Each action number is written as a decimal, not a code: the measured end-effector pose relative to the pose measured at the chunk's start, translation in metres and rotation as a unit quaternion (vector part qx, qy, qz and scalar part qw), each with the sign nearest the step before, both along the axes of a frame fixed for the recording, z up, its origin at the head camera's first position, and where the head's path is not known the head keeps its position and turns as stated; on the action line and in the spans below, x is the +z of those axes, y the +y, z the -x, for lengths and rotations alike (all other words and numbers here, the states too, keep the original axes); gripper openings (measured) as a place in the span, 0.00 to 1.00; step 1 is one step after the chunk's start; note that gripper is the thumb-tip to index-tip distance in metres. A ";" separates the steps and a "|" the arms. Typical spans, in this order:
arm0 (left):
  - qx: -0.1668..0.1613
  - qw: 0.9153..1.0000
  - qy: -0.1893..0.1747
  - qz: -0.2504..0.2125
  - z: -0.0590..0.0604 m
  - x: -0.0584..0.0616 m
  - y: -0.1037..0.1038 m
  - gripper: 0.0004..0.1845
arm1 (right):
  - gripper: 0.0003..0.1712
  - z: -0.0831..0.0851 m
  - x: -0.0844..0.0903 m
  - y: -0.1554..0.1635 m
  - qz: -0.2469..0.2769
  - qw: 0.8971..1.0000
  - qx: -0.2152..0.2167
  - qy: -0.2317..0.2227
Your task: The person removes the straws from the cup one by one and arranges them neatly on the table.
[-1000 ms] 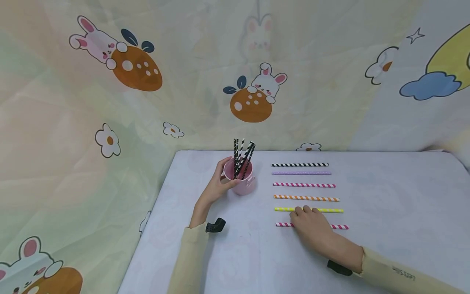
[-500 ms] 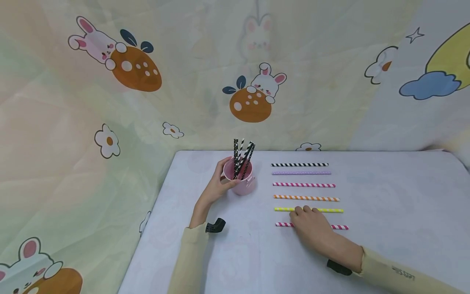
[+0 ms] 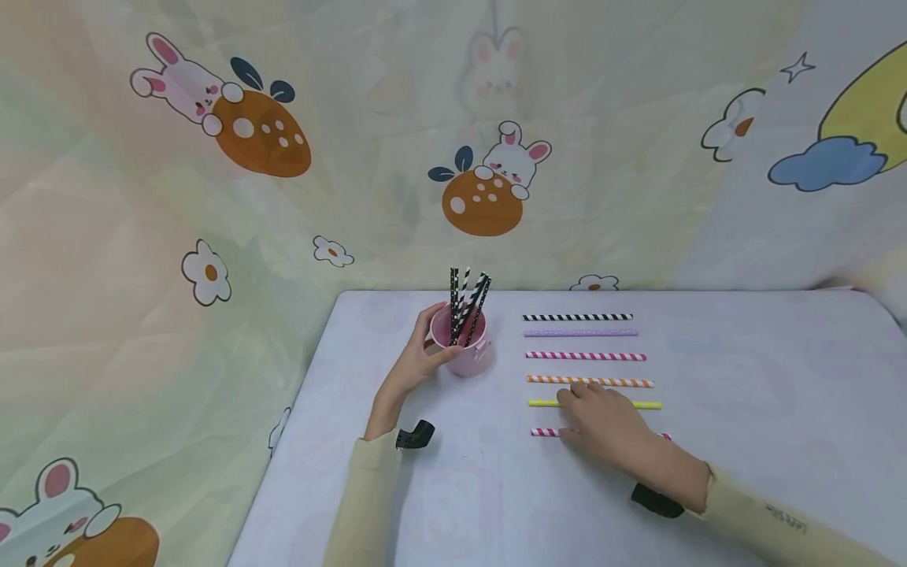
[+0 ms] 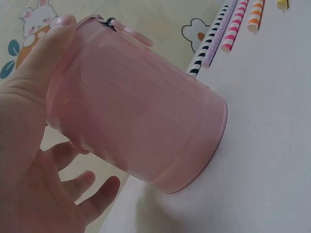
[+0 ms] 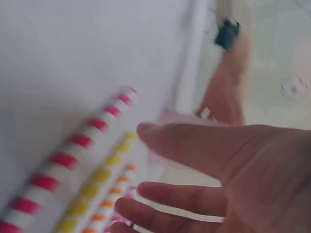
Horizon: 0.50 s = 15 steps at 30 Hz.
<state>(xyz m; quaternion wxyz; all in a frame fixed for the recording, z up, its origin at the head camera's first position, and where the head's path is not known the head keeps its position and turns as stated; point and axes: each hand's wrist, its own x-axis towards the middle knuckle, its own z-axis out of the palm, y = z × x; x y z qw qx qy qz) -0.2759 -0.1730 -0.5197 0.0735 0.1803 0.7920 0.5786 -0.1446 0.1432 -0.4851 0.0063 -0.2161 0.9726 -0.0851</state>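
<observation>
Now we steady the cup (image 3: 469, 352), reaching over the straws.
Left hand (image 3: 418, 358) wraps the cup to keep it upright; right hand (image 3: 602, 421), fingers spread and holding nothing, hovers above the yellow straw (image 3: 648, 405) right of the cup.

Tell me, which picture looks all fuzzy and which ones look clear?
Right wrist view: fuzzy, the right hand and red-striped straw are smeared. Left wrist view: sharp on the pink cup. Head view: clear, evenly lit, soft shadows only.

The head view looks forward and down over the whole table (image 3: 744, 354); the left wrist view sits close against the pink cup (image 4: 141, 121); the right wrist view skims low over the striped straws (image 5: 92, 170), shared by all views.
</observation>
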 end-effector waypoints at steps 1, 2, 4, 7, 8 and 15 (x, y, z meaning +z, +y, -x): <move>-0.002 1.000 -0.001 -0.002 -0.002 0.004 0.001 0.45 | 0.24 0.004 0.004 0.002 0.019 1.000 -0.006 -0.010; -0.005 1.000 -0.004 -0.002 -0.004 0.009 0.002 0.45 | 0.25 0.009 0.009 0.003 0.037 0.999 -0.013 -0.022; -0.010 1.000 -0.007 -0.004 -0.007 0.018 0.003 0.45 | 0.28 0.019 0.019 0.006 0.068 0.997 -0.027 -0.039; -0.015 1.000 -0.017 -0.006 -0.013 0.032 0.006 0.45 | 0.32 0.033 0.031 0.011 0.111 0.992 -0.040 -0.045; -0.015 1.000 -0.018 -0.004 -0.014 0.032 0.006 0.45 | 0.33 0.038 0.034 0.011 0.124 0.990 -0.044 -0.047; -0.018 1.000 -0.015 -0.007 -0.014 0.032 0.005 0.45 | 0.37 0.069 0.035 0.008 0.248 0.964 -0.063 -0.068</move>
